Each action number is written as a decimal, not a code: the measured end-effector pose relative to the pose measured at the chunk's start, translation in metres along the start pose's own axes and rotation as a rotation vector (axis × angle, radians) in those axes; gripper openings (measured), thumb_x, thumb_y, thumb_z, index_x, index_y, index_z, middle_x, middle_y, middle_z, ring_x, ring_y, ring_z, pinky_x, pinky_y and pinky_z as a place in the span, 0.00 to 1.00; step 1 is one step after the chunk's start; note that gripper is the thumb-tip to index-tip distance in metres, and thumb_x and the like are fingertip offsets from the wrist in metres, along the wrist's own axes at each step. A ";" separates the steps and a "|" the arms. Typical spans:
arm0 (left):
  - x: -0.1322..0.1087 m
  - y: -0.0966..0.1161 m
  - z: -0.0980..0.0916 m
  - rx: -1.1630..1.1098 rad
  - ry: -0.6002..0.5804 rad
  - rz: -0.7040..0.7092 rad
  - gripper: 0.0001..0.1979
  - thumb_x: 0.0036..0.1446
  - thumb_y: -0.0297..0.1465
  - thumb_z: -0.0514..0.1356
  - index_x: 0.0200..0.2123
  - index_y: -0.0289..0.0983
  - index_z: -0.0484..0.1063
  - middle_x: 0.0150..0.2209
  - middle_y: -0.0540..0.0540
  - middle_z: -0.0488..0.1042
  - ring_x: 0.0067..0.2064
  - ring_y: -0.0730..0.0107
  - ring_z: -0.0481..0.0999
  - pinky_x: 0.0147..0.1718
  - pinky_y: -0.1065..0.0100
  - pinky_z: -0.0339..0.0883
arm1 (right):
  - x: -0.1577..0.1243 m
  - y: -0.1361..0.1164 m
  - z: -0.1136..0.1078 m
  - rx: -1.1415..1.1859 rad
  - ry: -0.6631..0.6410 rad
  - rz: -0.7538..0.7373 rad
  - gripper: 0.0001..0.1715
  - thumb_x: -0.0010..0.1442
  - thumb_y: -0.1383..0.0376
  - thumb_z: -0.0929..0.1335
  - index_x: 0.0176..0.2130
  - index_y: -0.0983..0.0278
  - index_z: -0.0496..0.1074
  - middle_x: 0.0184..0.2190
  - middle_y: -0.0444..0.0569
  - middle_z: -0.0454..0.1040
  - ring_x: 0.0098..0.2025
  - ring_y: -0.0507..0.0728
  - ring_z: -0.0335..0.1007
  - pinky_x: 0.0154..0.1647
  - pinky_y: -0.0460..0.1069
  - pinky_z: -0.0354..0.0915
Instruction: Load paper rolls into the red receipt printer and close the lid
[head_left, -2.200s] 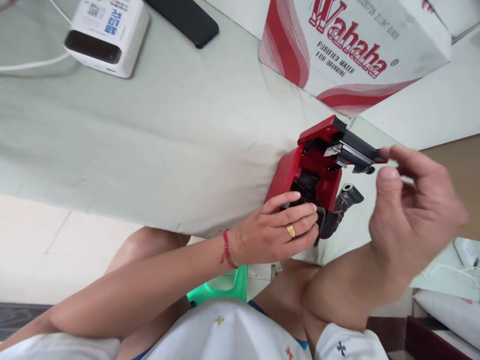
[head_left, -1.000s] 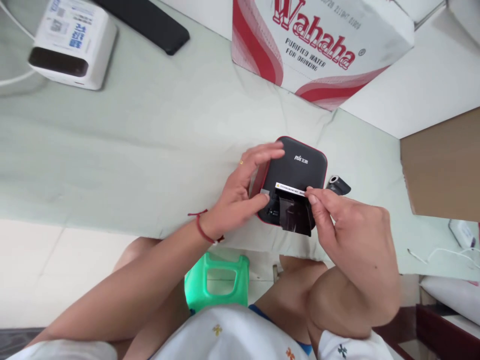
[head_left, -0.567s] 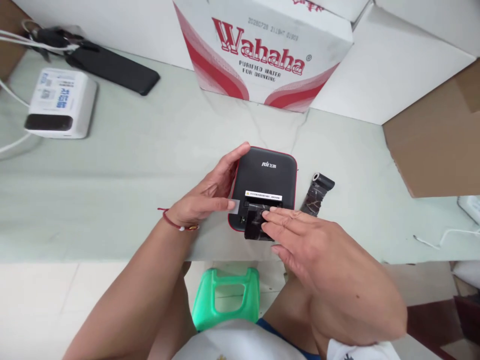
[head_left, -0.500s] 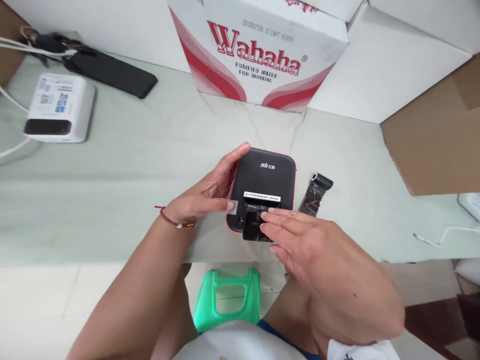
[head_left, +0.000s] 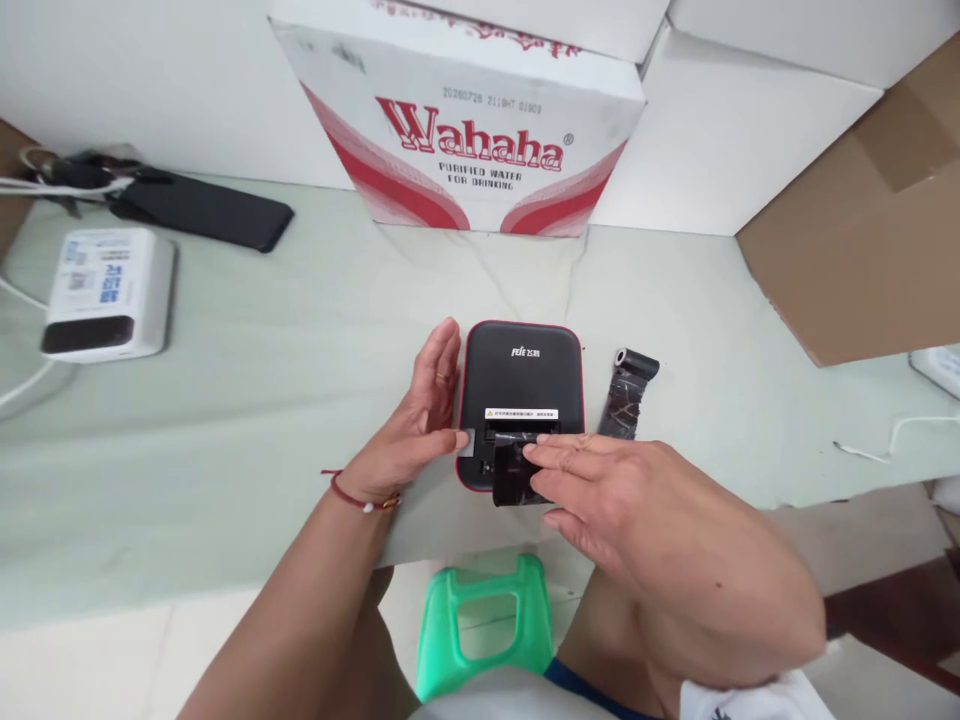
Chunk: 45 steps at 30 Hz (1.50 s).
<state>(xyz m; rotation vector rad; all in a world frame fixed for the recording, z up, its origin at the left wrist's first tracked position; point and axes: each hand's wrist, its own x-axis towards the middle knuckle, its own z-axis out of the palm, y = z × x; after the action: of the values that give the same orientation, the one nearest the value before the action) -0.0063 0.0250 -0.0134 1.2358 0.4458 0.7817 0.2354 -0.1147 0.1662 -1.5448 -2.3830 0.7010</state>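
Note:
A compact black device with a red edge, seemingly a small printer point(head_left: 525, 375), lies on the table. A black film strip point(head_left: 514, 478) comes out of its slot and hangs over the near edge. My left hand point(head_left: 416, 415) is at the device's left side, fingers stretched out along it, thumb on a grey square point(head_left: 469, 443) at the lower left corner. With fingers extended and lying on the strip, my right hand point(head_left: 600, 485) covers its right part; the thumb stays apart below. To the right lies a small roll of black film point(head_left: 637, 362), its crumpled tail running toward my right hand.
A Wahaha water carton point(head_left: 480, 150) stands at the back. White boxes and a brown carton point(head_left: 862, 230) are on the right. At left are a white device point(head_left: 109, 290), a black phone-like slab point(head_left: 202, 208) and cables. A green stool point(head_left: 484, 630) is below the table edge.
My left fingers have lifted off the device's far left corner and straightened along its side; the thumb stays on the grey square. My right hand remains on the strip. The camera view has shifted.

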 end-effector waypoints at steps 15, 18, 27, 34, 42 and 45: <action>0.002 0.009 0.013 0.023 0.057 0.011 0.48 0.61 0.43 0.79 0.81 0.58 0.68 0.87 0.48 0.63 0.89 0.42 0.58 0.87 0.40 0.59 | 0.010 0.128 0.009 -0.230 0.174 0.790 0.20 0.69 0.63 0.72 0.56 0.60 0.88 0.61 0.60 0.88 0.50 0.68 0.87 0.48 0.59 0.79; 0.006 0.007 0.014 -0.003 0.150 -0.004 0.43 0.60 0.42 0.77 0.77 0.59 0.73 0.84 0.49 0.67 0.88 0.44 0.60 0.87 0.40 0.58 | 0.012 0.144 0.022 -0.214 0.167 0.812 0.27 0.66 0.65 0.73 0.62 0.59 0.86 0.68 0.61 0.82 0.51 0.67 0.87 0.47 0.58 0.79; 0.019 0.010 0.031 0.033 0.319 -0.003 0.30 0.61 0.35 0.73 0.66 0.49 0.78 0.72 0.44 0.79 0.71 0.52 0.81 0.66 0.54 0.81 | -0.003 0.130 0.004 -0.106 0.353 0.839 0.25 0.72 0.65 0.68 0.62 0.62 0.86 0.48 0.55 0.91 0.45 0.65 0.87 0.51 0.60 0.79; 0.028 0.003 0.053 0.055 0.557 -0.005 0.20 0.63 0.31 0.67 0.58 0.48 0.79 0.62 0.48 0.83 0.61 0.59 0.84 0.60 0.58 0.83 | 0.026 0.053 0.004 0.097 0.404 0.247 0.18 0.80 0.66 0.65 0.48 0.56 0.86 0.40 0.46 0.89 0.39 0.60 0.83 0.44 0.55 0.75; 0.020 -0.001 0.064 0.039 0.653 -0.003 0.21 0.61 0.27 0.66 0.56 0.50 0.80 0.58 0.51 0.82 0.56 0.65 0.82 0.53 0.66 0.81 | 0.062 0.042 0.022 -0.103 0.129 0.395 0.22 0.75 0.77 0.67 0.58 0.61 0.85 0.56 0.54 0.88 0.58 0.68 0.79 0.42 0.58 0.71; 0.017 0.002 0.069 0.014 0.687 -0.025 0.21 0.60 0.27 0.66 0.56 0.47 0.79 0.57 0.49 0.82 0.53 0.65 0.82 0.51 0.67 0.79 | 0.067 0.037 0.016 -0.124 0.052 0.444 0.22 0.76 0.78 0.67 0.57 0.62 0.85 0.55 0.55 0.88 0.59 0.70 0.78 0.50 0.61 0.72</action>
<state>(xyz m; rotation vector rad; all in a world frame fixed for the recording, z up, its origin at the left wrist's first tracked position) 0.0521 -0.0077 0.0101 0.9458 1.0204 1.1799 0.2299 -0.0465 0.1293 -2.1489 -2.0957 0.5885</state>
